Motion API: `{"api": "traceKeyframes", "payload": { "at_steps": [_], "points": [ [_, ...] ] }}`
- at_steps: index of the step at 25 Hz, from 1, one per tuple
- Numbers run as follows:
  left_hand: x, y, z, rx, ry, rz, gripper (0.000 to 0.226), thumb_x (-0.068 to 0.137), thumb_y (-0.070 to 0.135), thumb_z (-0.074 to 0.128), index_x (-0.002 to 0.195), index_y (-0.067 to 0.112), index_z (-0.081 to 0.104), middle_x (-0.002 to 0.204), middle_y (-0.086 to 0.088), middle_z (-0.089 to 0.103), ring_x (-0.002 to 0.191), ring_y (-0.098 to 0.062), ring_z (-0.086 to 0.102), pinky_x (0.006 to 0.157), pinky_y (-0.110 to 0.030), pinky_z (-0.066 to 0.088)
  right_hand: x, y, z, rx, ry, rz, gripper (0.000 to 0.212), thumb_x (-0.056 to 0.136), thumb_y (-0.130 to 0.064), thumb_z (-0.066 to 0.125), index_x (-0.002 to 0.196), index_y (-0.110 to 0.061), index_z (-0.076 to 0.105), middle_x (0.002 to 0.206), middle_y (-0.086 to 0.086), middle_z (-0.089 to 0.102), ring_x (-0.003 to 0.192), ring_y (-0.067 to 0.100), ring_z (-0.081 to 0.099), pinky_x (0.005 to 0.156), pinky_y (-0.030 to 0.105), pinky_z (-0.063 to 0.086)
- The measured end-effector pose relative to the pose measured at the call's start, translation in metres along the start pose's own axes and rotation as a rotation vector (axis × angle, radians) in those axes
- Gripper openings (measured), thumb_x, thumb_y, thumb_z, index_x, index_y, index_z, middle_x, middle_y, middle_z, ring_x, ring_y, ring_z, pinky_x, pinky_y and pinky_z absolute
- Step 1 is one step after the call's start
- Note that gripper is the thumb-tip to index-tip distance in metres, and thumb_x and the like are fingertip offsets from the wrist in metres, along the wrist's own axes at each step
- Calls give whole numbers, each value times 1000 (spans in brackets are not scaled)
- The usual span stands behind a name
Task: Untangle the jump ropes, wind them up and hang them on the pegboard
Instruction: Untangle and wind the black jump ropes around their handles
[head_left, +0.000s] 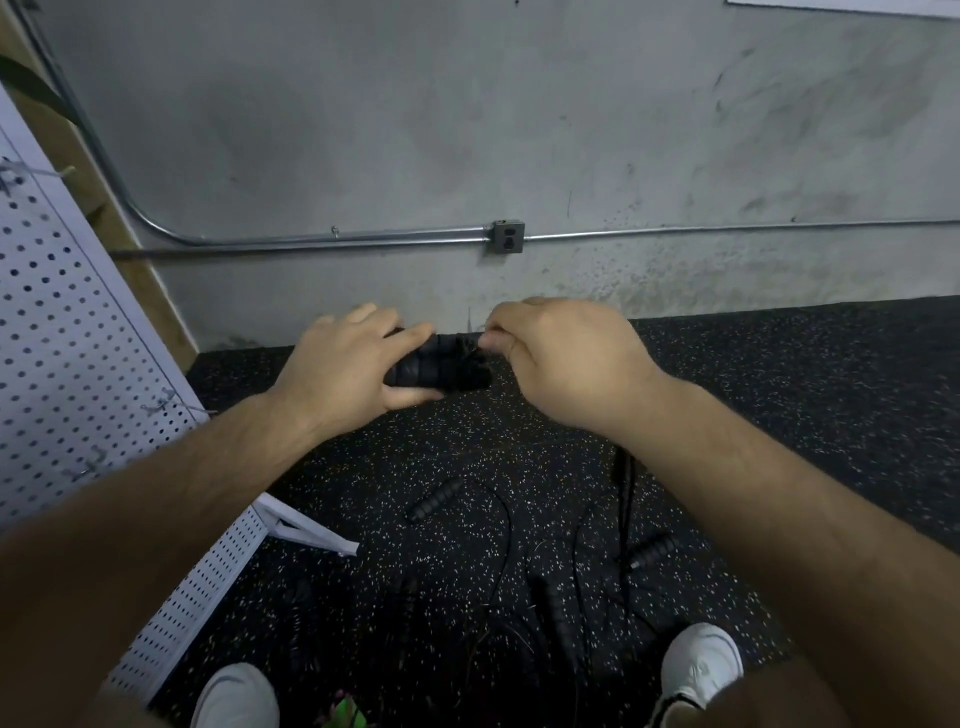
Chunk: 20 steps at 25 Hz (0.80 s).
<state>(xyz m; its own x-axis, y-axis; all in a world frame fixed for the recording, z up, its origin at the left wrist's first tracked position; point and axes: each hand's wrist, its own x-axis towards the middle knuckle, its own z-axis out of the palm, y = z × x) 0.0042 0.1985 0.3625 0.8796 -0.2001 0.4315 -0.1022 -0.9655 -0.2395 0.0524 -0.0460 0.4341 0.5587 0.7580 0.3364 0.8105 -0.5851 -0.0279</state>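
My left hand (345, 364) grips a black bundle of jump rope handles (441, 364) with thin cord wound round them, held out in front of me. My right hand (561, 358) pinches the cord at the bundle's right end. Below on the floor lie more black jump ropes: one handle (434, 499) near the middle, another handle (652, 552) to the right, a third (556, 610) between my feet, with thin black cords (506, 525) looping among them. The white pegboard (67, 332) with metal hooks (166, 402) stands at the left.
A grey concrete wall with a metal conduit and an outlet box (508, 236) is ahead. The floor is black speckled rubber (779, 374). The pegboard's white foot (311, 527) juts out onto the floor. My white shoes (701, 662) are at the bottom.
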Motion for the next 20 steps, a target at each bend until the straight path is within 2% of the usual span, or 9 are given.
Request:
{"api": "traceKeyframes", "payload": {
  "at_steps": [2, 4, 7, 10, 13, 15, 16, 17, 20],
  "points": [
    [-4, 7, 1, -16, -25, 53, 74, 80, 76, 52, 132, 23, 62, 98, 0, 62, 89, -21, 57, 66, -37, 50, 5, 15, 8, 12, 48, -54, 33, 105, -43, 43, 112, -22, 67, 97, -5, 67, 85, 19, 63, 66, 32, 49],
    [-9, 13, 0, -66, -16, 118, 75, 83, 78, 50, 131, 22, 61, 100, 1, 62, 90, -21, 59, 67, -38, 53, 11, 29, 13, 10, 52, -67, 37, 102, -50, 44, 112, -25, 68, 102, -6, 69, 89, 16, 64, 67, 30, 47],
    [-12, 29, -14, -166, 40, 202, 74, 85, 78, 47, 131, 21, 60, 102, 2, 62, 91, -20, 60, 66, -35, 52, 14, 47, 22, 107, 15, -49, 45, 97, -59, 43, 108, -25, 69, 97, -7, 68, 88, 13, 61, 69, 30, 46],
    [-13, 42, -38, -191, 61, 208, 75, 89, 75, 44, 138, 20, 53, 106, 2, 60, 95, -18, 58, 65, -33, 52, 14, 57, 35, 362, 13, -37, 41, 98, -54, 45, 95, -21, 69, 84, -10, 65, 80, 13, 60, 72, 35, 51],
    [-14, 45, -52, -242, 54, 156, 74, 94, 68, 40, 148, 17, 43, 115, 3, 58, 102, -16, 55, 70, -30, 49, 12, 54, 42, 754, 12, 51, 18, 99, -34, 58, 81, -32, 60, 74, -17, 58, 71, 1, 57, 70, 30, 46],
    [-11, 43, -53, -262, 63, 98, 74, 94, 66, 41, 150, 17, 41, 119, 2, 57, 106, -17, 54, 74, -33, 50, 7, 40, 54, 887, -53, 162, 29, 98, -10, 59, 84, -35, 55, 78, -17, 56, 65, -11, 55, 70, 20, 45],
    [-8, 41, -51, -261, 78, 46, 74, 93, 65, 42, 150, 18, 41, 120, 1, 57, 108, -18, 54, 75, -35, 50, 3, 30, 62, 887, -112, 217, 29, 101, -8, 53, 86, -32, 56, 76, -14, 55, 57, -10, 53, 64, 20, 44],
    [-5, 38, -48, -255, 89, -20, 74, 92, 65, 45, 150, 19, 41, 122, 0, 57, 110, -20, 54, 77, -37, 51, 1, 19, 71, 874, -172, 252, 24, 106, -15, 46, 88, -27, 56, 73, -10, 54, 51, -5, 49, 56, 23, 42],
    [3, 21, -35, -224, 71, -167, 71, 91, 61, 56, 150, 23, 43, 121, -1, 57, 114, -23, 53, 84, -44, 53, -5, -13, 78, 827, -249, 216, 29, 109, -33, 35, 100, -16, 56, 74, -6, 51, 55, 5, 44, 52, 24, 36]
  ]
}}
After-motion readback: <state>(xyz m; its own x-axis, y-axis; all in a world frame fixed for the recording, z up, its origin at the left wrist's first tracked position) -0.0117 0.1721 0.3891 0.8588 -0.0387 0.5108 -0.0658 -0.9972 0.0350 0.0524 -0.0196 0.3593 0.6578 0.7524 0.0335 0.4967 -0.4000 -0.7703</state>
